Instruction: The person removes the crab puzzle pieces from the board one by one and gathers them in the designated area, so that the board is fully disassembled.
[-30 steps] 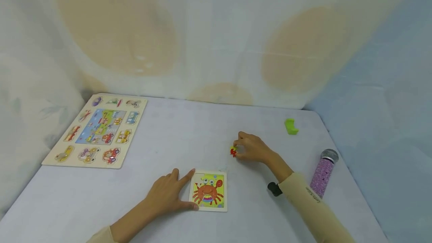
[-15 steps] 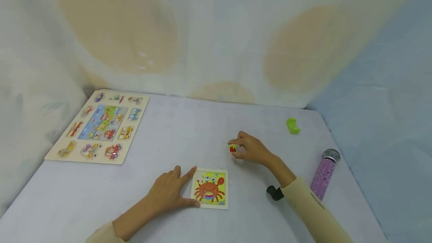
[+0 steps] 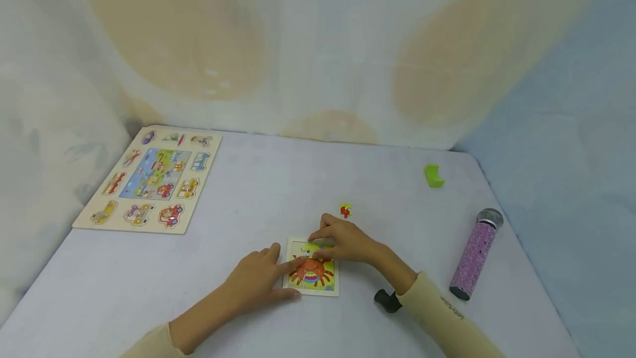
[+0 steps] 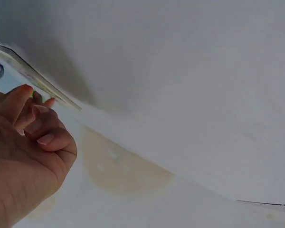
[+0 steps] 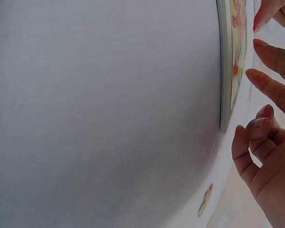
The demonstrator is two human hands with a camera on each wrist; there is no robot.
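We are looking down at two bare hands working over a small square crab puzzle point(image 3: 311, 276) in a pale frame, which is lying flat near the front middle of a white tabletop point(image 3: 268, 181).

The left hand point(image 3: 255, 278) is spreading its thumb and index finger apart: the index is stretching over the crab picture, and the thumb is lying at the frame's lower left edge. Its other fingers are curling inward, holding nothing that we are seeing.

The right hand point(image 3: 348, 240) is reaching over the puzzle's upper right side. Its thumb and index finger are standing slightly apart, with the tips pointing at the picture near the crab's eyes; we are not able to tell whether they are pressing on it. Its remaining fingers are bending back toward the palm.

Just beyond the right hand, a loose puzzle piece point(image 3: 345, 210) in red and yellow is lying on the cloth, apart from the frame.

Around this, the tabletop is giving the hands wide room. A vehicle puzzle board point(image 3: 155, 174) is sitting well apart at the far left, close to the back edge. A green block point(image 3: 434, 175) is lying at the far right, and a purple glittery microphone point(image 3: 474, 258) is slanting near the right edge. A black object point(image 3: 387, 301) is showing beside the right sleeve point(image 3: 447, 314), which is partly covering it.
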